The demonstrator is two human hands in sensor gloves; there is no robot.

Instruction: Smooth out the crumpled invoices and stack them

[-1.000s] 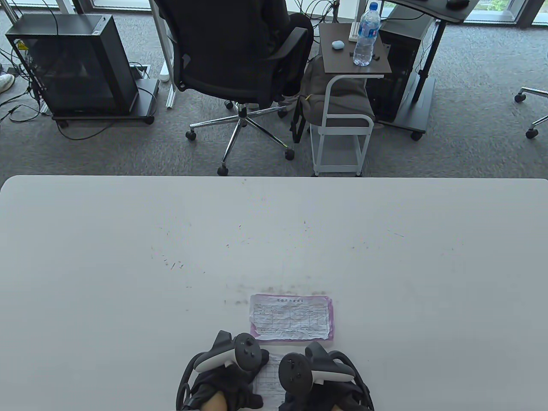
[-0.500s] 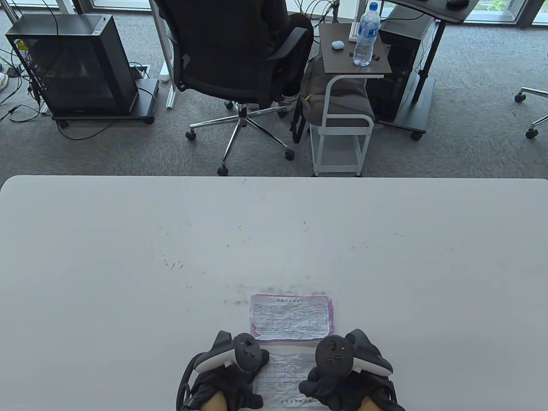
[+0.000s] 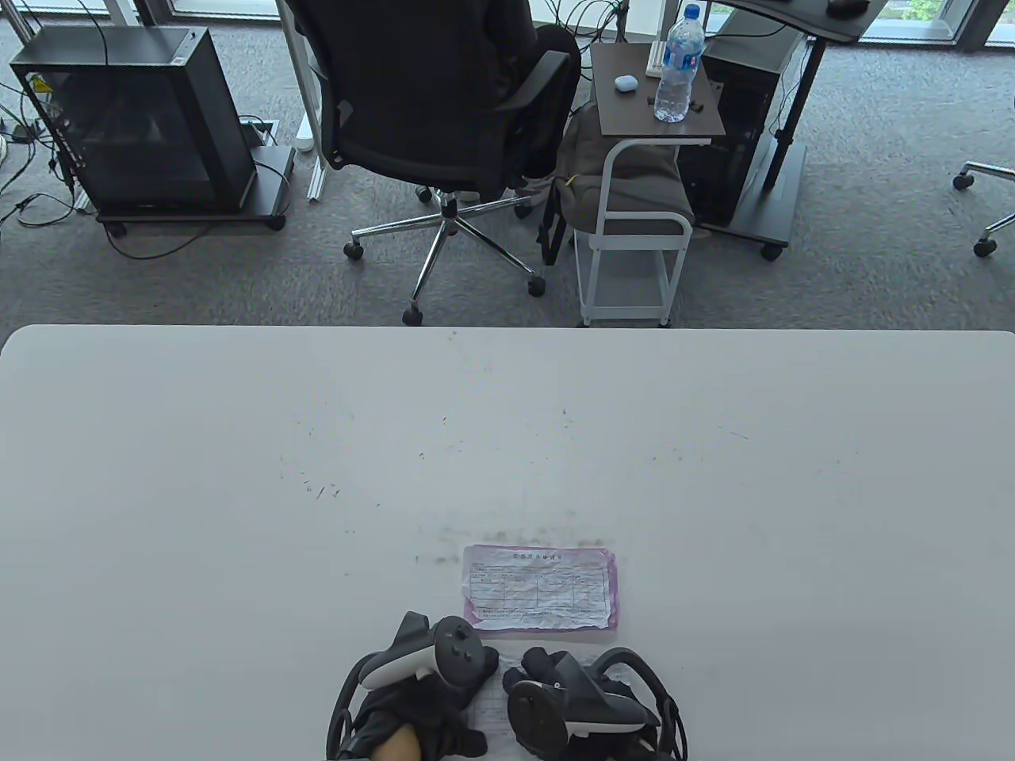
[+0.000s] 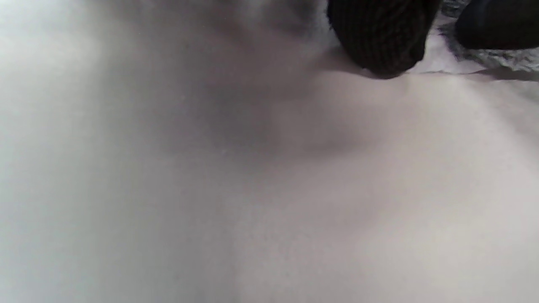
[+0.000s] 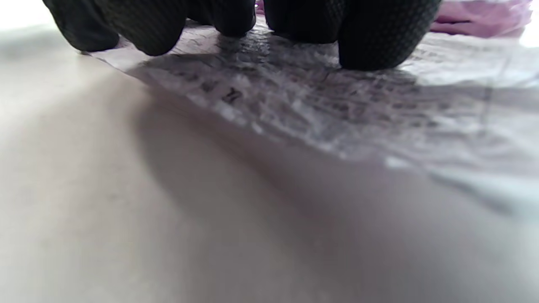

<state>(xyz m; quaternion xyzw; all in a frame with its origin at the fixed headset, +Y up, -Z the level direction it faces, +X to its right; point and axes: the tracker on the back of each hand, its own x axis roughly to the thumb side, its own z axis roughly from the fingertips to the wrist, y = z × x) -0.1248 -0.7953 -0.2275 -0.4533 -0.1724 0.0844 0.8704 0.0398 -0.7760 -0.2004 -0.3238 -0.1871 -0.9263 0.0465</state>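
A flattened white invoice lies on a pink sheet (image 3: 540,588) near the table's front middle. Just in front of it lies a creased white invoice (image 3: 493,701), mostly hidden under both hands. My left hand (image 3: 428,694) rests on its left end; a gloved fingertip (image 4: 379,42) touches down by the paper's edge (image 4: 497,61). My right hand (image 3: 555,694) lies over the sheet's middle and right. In the right wrist view its fingertips (image 5: 379,40) press flat on the wrinkled printed invoice (image 5: 320,101), with the pink sheet (image 5: 480,17) just beyond.
The white table (image 3: 238,476) carries small dark scuffs and specks. Beyond its far edge stand a black office chair (image 3: 444,103), a white side cart with a water bottle (image 3: 678,67), and a black computer case (image 3: 135,119) on the carpet.
My right hand slid out to the right across the creased invoice, then came back left over its middle. The left hand stayed where it was on the left end.
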